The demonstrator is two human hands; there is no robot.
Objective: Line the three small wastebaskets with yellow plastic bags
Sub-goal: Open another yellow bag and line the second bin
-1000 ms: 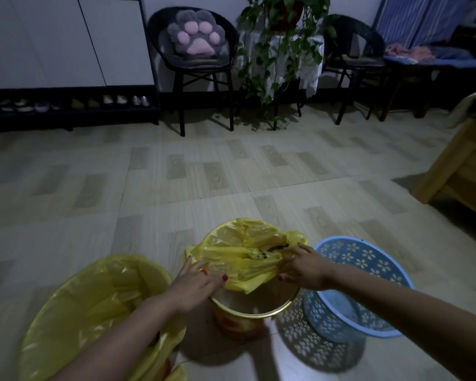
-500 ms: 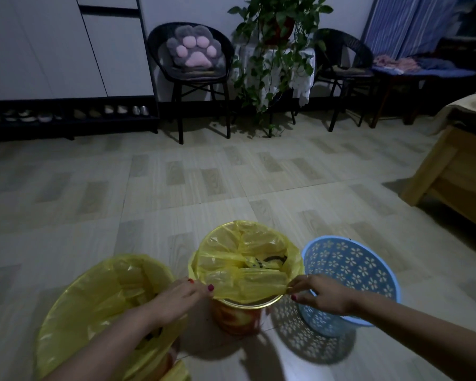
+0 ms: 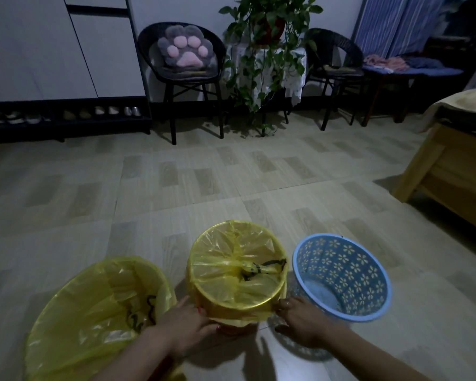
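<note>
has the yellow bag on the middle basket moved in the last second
Yes. The yellow bag, earlier bunched above the middle basket's rim, is now pulled down over it.

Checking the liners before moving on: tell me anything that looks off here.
The middle basket's bag is stretched flat across the rim, not pushed down inside. The blue basket has no bag yet. The left basket looks lined.

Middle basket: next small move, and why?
Probably push the yellow bag down inside the middle basket: its film lies stretched flat across the rim, while both hands, left and right, hold the folded-over hem. The blue basket is unlined.
</note>
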